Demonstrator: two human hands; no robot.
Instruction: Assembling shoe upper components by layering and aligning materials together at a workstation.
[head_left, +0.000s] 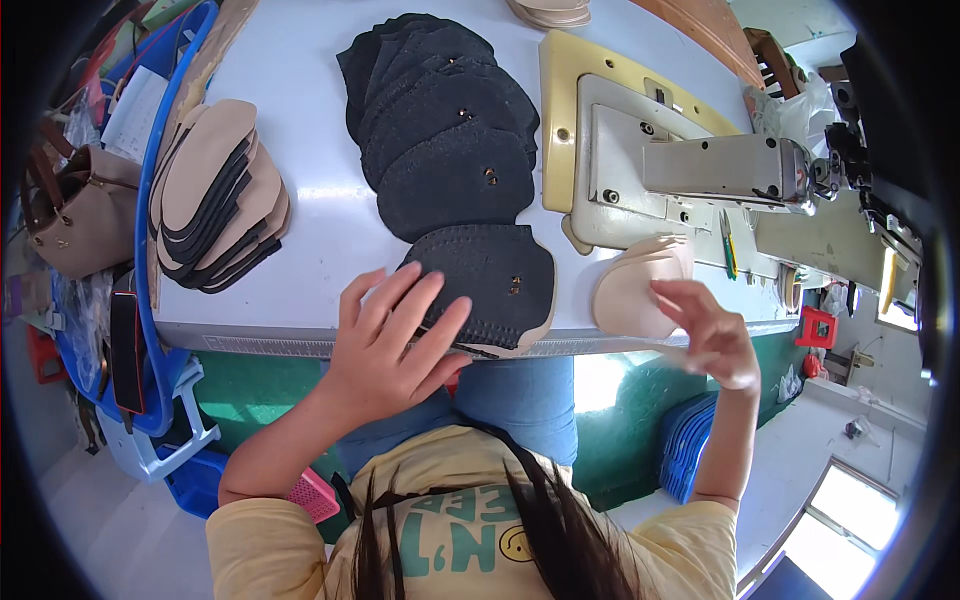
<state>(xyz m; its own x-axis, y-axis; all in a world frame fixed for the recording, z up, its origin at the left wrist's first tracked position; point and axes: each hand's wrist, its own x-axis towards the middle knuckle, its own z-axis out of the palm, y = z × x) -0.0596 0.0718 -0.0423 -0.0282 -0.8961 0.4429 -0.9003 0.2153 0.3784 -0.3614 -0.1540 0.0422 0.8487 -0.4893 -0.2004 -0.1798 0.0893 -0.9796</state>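
Observation:
My left hand (392, 345) lies with fingers spread over the left part of a black leather-like panel (475, 275) at the table's front edge. That panel has stitch holes round its rim, small gold-coloured metal fittings and a beige layer showing beneath its right edge. Behind it, more black panels (450, 185) overlap in a fanned row running away from me. My right hand (712, 335) is by a stack of beige rounded pieces (640, 290), its index fingertip at the stack's right edge. Its fingers are bent and apart; the thumb area is blurred, and I see nothing clearly held.
A sewing machine (720, 165) on a cream-yellow base (558, 120) takes up the right side. Next to it lie slim green and yellow tools (729, 245). Beige and black pieces (215, 200) are piled at the left, near a blue-rimmed tray (150, 190) with a taupe handbag (90, 215).

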